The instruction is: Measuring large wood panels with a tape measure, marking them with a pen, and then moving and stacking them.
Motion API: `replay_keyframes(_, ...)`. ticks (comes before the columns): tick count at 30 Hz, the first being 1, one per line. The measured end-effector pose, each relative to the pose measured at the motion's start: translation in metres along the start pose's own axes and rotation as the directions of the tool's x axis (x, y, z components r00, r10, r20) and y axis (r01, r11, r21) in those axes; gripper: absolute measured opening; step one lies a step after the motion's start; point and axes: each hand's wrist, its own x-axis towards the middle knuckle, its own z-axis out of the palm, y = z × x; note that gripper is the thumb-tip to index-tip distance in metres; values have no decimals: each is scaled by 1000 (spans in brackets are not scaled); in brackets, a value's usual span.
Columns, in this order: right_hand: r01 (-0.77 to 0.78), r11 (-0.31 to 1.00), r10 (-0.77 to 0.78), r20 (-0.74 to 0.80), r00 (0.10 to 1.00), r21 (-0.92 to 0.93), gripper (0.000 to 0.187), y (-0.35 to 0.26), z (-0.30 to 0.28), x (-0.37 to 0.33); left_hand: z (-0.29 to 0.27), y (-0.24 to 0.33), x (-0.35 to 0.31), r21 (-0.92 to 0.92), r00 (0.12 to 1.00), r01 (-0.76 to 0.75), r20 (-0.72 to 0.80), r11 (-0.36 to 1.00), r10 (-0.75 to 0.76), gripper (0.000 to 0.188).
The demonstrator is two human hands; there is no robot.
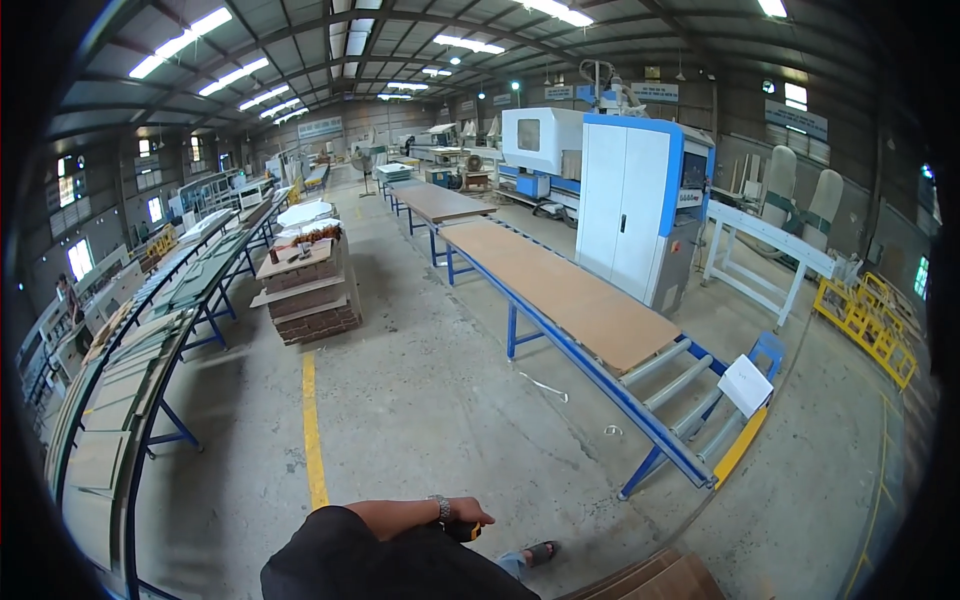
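Note:
My left hand (468, 512), with a metal watch (442, 508) on its wrist, is in front of my body at the bottom of the head view. Its fingers are closed around a small black-and-yellow tool (464, 531), mostly covered by the hand, so its kind cannot be made out. Below and to the right of this hand, my sandalled foot (541, 553) is on the concrete floor. Brown sheets (660, 582) lie at the lower edge, right of the foot. My right hand does not show.
A blue-framed roller conveyor (655, 428) bears a long brown board (560, 285); a white sheet (746, 386) is at its near end. Behind stands a white-and-blue machine cabinet (625, 190). Left are a stacked pile (318, 290) and a long rack of green panels (130, 370).

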Motion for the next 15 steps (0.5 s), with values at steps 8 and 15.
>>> replay_keyframes(8,28,994,-17,106,994,-104,38,-13,-6,3,7,-18,27,146,990,2,-137,989,19,54)
replay_keyframes(15,166,982,-153,-146,977,87,38,-12,-11,0,-3,-19,15,268,994,-61,-73,961,84,58)
